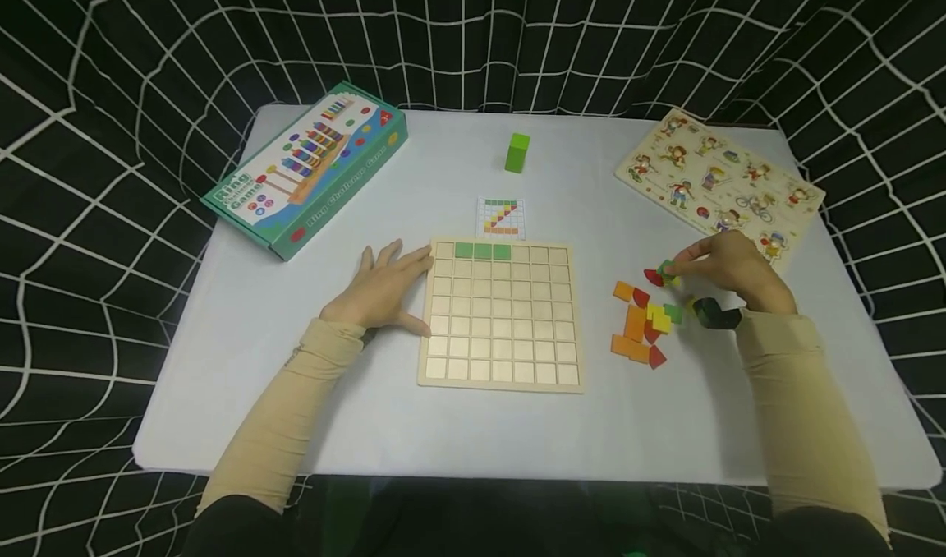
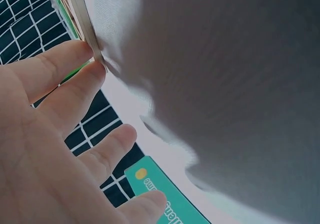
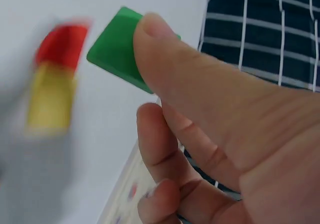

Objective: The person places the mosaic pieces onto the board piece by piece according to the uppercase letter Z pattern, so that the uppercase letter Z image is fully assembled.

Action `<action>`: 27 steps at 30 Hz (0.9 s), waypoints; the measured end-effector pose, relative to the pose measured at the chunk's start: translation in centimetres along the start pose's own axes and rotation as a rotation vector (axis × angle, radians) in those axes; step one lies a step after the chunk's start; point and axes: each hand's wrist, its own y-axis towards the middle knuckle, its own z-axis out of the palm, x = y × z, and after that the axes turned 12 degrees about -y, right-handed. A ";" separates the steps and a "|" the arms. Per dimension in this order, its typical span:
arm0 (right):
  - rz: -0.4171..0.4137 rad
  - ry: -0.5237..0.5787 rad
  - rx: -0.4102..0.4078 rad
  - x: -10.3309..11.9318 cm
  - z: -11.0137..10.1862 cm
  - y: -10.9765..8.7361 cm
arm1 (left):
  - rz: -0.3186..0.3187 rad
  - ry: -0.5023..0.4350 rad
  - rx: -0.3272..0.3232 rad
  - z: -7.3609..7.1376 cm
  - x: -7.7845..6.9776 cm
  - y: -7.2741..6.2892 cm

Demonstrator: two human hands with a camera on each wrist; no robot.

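Note:
A pale wooden grid board (image 1: 501,319) lies at the table's middle, with three green square tiles (image 1: 483,251) side by side in its top row. My left hand (image 1: 380,288) rests at the board's left edge, fingers spread and fingertips touching the rim. Over the loose pieces on the right, my right hand (image 1: 727,265) pinches a green square tile (image 3: 114,48) between thumb and fingers. Close below it lie red quarter-round pieces (image 1: 657,356), orange tiles (image 1: 635,324) and yellow tiles (image 1: 661,322). A small pattern card (image 1: 501,218) lies just beyond the board.
A green ring game box (image 1: 310,171) lies at the back left. Near the back middle stands a green block (image 1: 517,153). A wooden picture puzzle board (image 1: 720,181) occupies the back right, just beyond my right hand. White netting over dark cloth surrounds the table.

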 end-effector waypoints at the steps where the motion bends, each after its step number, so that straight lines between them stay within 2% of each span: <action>1: -0.020 0.005 0.001 0.8 -0.1 0.3 | 0.000 -0.001 0.000 0.0 0.0 0.0; 5: -0.103 -0.015 0.001 4.0 0.2 1.9 | 0.001 -0.005 0.000 0.0 0.1 0.0; 11: -0.171 -0.063 0.008 8.9 1.4 3.8 | -0.002 -0.004 0.005 0.0 0.2 0.0; 15: -0.224 -0.047 0.032 11.6 2.3 5.0 | -0.010 -0.003 0.006 -0.1 0.2 0.0; 27: -0.334 -0.091 0.059 17.2 4.6 7.5 | -0.015 0.001 0.007 -0.1 0.2 0.3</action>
